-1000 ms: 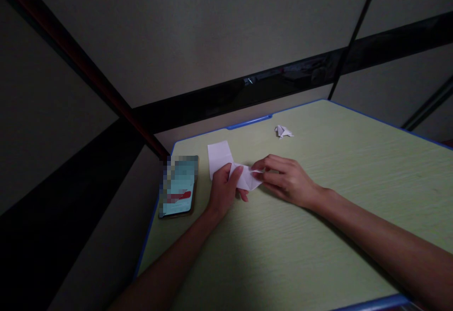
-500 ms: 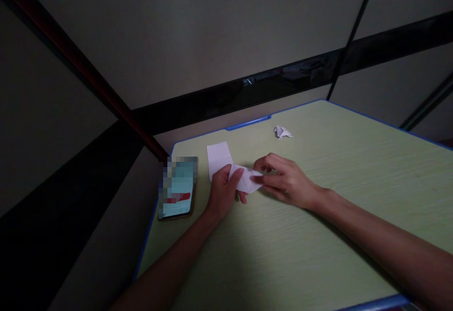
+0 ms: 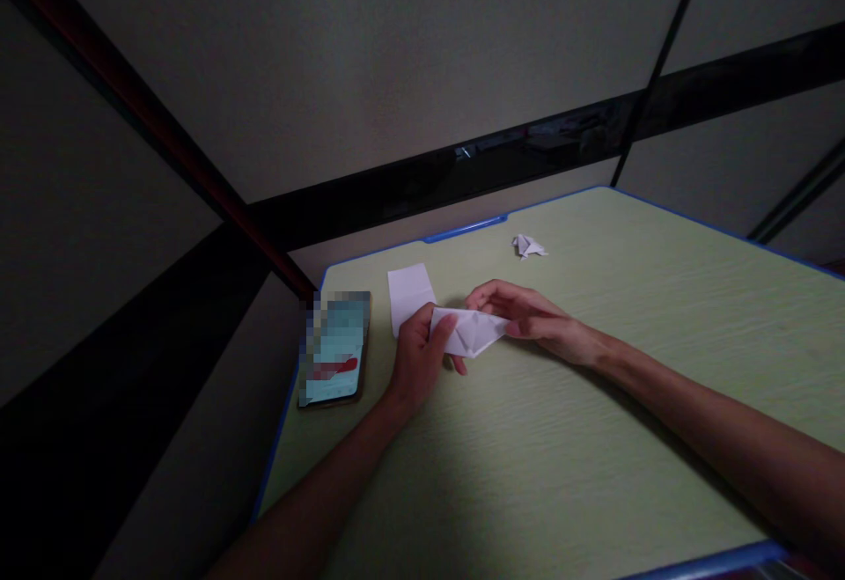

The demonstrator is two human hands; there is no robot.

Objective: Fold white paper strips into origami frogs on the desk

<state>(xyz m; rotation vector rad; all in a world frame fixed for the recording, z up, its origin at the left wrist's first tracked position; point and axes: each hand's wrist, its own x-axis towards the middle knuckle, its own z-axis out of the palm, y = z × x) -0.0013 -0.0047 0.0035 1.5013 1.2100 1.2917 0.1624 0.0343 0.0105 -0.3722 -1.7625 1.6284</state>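
Observation:
A white sheet of folded paper (image 3: 473, 334), creased and drawn to a point at its right end, is held just over the table. My left hand (image 3: 422, 347) grips its left end, thumb on top and fingers underneath. At the pointed right end, my right hand (image 3: 532, 316) has its thumb against the paper, with the fingers curled behind and partly hidden. Beyond my left hand lies another white piece of paper (image 3: 409, 290), flat on the table and partly covered by that hand.
A small folded paper figure (image 3: 528, 246) rests toward the table's far edge. To the left lies a phone (image 3: 336, 351) with its screen lit and partly blurred. The pale green table (image 3: 594, 492) has a blue rim, and a cabinet-like panelled surface (image 3: 409, 78) rises behind it.
My right hand has turned and shifted its thumb to the paper's right tip. The folded paper's right end now reaches out in a longer point. My left hand keeps its grip.

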